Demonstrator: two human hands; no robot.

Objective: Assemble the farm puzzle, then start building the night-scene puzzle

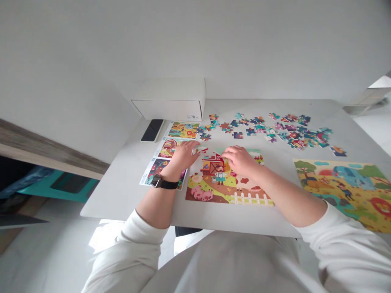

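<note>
A farm jigsaw puzzle (222, 189) lies mostly assembled in front of me, showing a red barn, a farmer, a pig and a white fence. At its upper left, my left hand (185, 154) has its thumb and fingers at a small red-and-white puzzle piece (204, 151), which looks tilted near the barn roof. A black-strapped watch (165, 182) is on that wrist. My right hand (241, 159) rests over the upper right of the farm puzzle. Its fingers are curled together at the barn roof; whatever is between them is hidden.
Loose puzzle pieces (293, 132) are scattered along the back of the table (122, 191). A reference sheet (155, 162) lies partly under my left arm, near a phone (152, 130) and a white box (169, 109). At right is an assembled safari puzzle (345, 187).
</note>
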